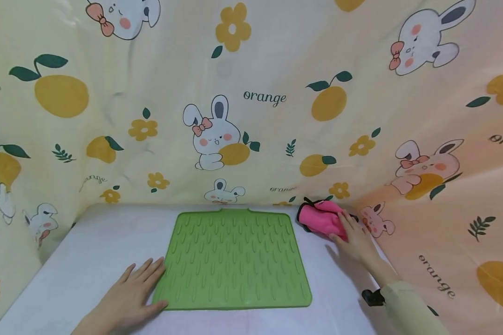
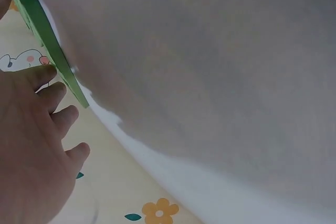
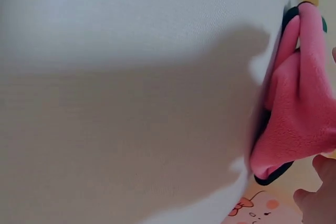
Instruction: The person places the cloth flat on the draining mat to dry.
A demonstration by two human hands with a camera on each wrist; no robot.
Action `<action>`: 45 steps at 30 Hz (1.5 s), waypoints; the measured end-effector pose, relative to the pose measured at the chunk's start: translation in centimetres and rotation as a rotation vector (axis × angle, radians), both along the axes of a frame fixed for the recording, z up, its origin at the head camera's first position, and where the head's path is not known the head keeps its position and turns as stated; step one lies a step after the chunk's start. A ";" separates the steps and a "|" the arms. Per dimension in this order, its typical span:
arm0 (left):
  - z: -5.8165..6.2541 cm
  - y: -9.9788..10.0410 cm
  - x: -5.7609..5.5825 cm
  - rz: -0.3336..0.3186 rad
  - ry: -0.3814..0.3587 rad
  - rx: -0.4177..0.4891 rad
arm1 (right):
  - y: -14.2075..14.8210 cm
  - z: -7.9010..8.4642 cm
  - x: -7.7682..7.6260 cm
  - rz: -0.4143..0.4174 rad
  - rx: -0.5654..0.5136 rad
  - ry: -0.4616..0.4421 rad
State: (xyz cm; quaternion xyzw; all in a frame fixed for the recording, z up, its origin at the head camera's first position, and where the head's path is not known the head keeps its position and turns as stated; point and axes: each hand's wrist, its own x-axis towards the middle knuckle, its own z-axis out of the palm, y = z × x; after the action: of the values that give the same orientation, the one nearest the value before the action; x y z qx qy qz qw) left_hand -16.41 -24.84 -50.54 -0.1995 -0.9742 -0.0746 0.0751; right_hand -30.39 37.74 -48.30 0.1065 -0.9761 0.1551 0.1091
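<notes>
A green mat (image 1: pixel 234 260) with raised oblong ridges lies flat on the white table. My left hand (image 1: pixel 127 295) lies at its near left corner, fingers fairly straight and spread, fingertips and thumb right at the mat's edge. The left wrist view shows the left hand (image 2: pixel 31 135) beside the mat's thin side (image 2: pixel 50 45). At the back right sits a bunched pink fleecy cloth (image 1: pixel 320 218) with black edging. My right hand (image 1: pixel 358 239) pinches its right end between thumb and fingers. In the right wrist view, folds of the cloth (image 3: pixel 299 103) draw together toward the right hand (image 3: pixel 320 198).
The white tabletop (image 1: pixel 109 237) surrounds the mat. A curtain (image 1: pixel 159 74) printed with rabbits, oranges and flowers stands behind and along both sides, close behind the cloth and the mat's far edge. A black band (image 1: pixel 373 298) sits at my right wrist by the sleeve (image 1: pixel 406 304).
</notes>
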 end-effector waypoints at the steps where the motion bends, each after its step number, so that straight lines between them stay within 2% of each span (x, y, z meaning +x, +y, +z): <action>1: 0.0 0.0 -0.1 -0.004 -0.002 -0.001 | 0.2 0.0 -0.2 -0.003 -0.005 -0.007; 9: 0.2 0.4 -0.3 -0.027 -0.018 -0.011 | 0.4 -0.5 -0.6 0.018 -0.064 -0.165; 15: 0.1 0.5 -0.2 -0.011 -0.133 0.000 | 0.1 -0.6 -0.9 0.022 -0.124 -0.266; 18: 0.0 0.4 -0.2 -0.016 -0.142 0.000 | 0.2 -0.6 -1.2 0.002 -0.129 -0.283; 22: 0.0 0.4 -0.2 -0.026 -0.117 0.003 | 0.1 -0.8 -1.5 -0.007 -0.131 -0.268; 29: 0.2 0.3 -0.3 -0.024 -0.107 0.007 | -0.4 -1.1 -1.9 0.033 -0.074 -0.152; 33: 0.0 0.1 -0.4 -0.037 -0.106 0.010 | -0.4 -1.2 -2.0 0.028 -0.072 -0.120; 41: 0.0 0.0 -0.3 -0.052 -0.056 0.002 | -0.4 -1.1 -2.3 -0.022 -0.153 -0.125; 45: 0.0 0.1 -0.2 -0.041 -0.056 0.009 | -0.3 -1.1 -2.5 -0.063 -0.214 -0.131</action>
State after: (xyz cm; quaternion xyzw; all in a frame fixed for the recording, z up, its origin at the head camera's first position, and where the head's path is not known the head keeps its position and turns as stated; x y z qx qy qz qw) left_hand -16.65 -24.77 -50.59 -0.2171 -0.9712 -0.0859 0.0473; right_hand -32.86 37.43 -49.35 0.0530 -0.9618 0.2616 0.0606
